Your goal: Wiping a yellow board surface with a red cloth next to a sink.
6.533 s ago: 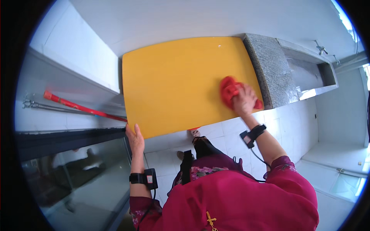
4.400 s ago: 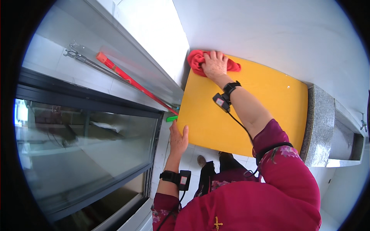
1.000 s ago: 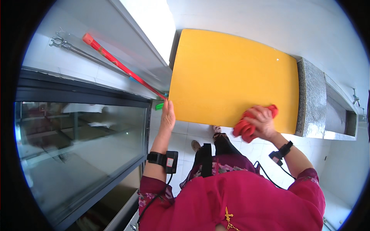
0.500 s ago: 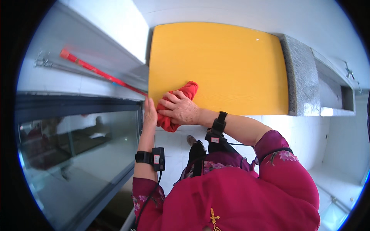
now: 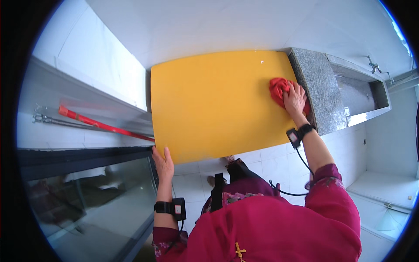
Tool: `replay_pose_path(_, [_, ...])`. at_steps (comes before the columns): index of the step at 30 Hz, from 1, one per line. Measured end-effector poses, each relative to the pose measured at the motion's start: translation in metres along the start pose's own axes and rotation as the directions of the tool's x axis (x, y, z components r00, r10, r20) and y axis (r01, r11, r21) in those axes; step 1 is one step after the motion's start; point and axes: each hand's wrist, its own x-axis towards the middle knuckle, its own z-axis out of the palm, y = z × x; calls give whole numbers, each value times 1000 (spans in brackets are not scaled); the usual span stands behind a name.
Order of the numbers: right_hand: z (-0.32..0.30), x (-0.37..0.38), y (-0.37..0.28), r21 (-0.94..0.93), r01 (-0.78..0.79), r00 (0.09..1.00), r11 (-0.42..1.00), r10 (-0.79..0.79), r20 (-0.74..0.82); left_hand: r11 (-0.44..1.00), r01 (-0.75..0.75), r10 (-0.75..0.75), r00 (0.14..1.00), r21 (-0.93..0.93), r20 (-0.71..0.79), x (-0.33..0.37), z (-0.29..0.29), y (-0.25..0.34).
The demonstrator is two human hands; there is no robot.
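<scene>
A yellow tabletop (image 5: 218,105) lies in front of me. At its right edge, beside a grey stone counter, my right hand (image 5: 295,98) is closed on a bunched red cloth (image 5: 278,88) and presses it on the surface. Part of the cloth is hidden under the palm and fingers. My left hand (image 5: 163,162) rests at the near left corner of the tabletop, fingers stretched out and thumb apart, with nothing in it.
The grey stone counter (image 5: 312,83) with a sink basin (image 5: 358,94) and a wall tap (image 5: 374,65) adjoins the tabletop on the right. At left are a red pole (image 5: 104,126) and a dark-framed glass window (image 5: 87,205). White floor tiles (image 5: 270,161) show below.
My right hand has carried the red cloth from the near left corner across to the right edge. My left hand stays by the left corner. The view has shifted.
</scene>
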Motion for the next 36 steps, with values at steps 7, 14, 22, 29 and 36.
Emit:
replay_pose_path(7, [30,84,-130,102,42,999,994,-38,-34,996,84,-85,996,25,27,-2,0,17])
replay_pose_path(14, [0,-7,-175,440,868,332,230,-928,-169,992,125,-125,992,22,12,-2,-3,-1])
replay_pose_path(22, [32,105,-27,31,247,962,969,-241,-130,994,58,-57,998,89,-10,-3,-2,2])
replay_pose_path(29, [47,91,-174,89,131,988,987,-123,-97,987,105,-104,994,122,-17,-8,-4,22])
replay_pose_path(36, [17,-21,-329,445,851,402,280,-891,-209,998,59,-60,998,-17,-23,-8,-5,6])
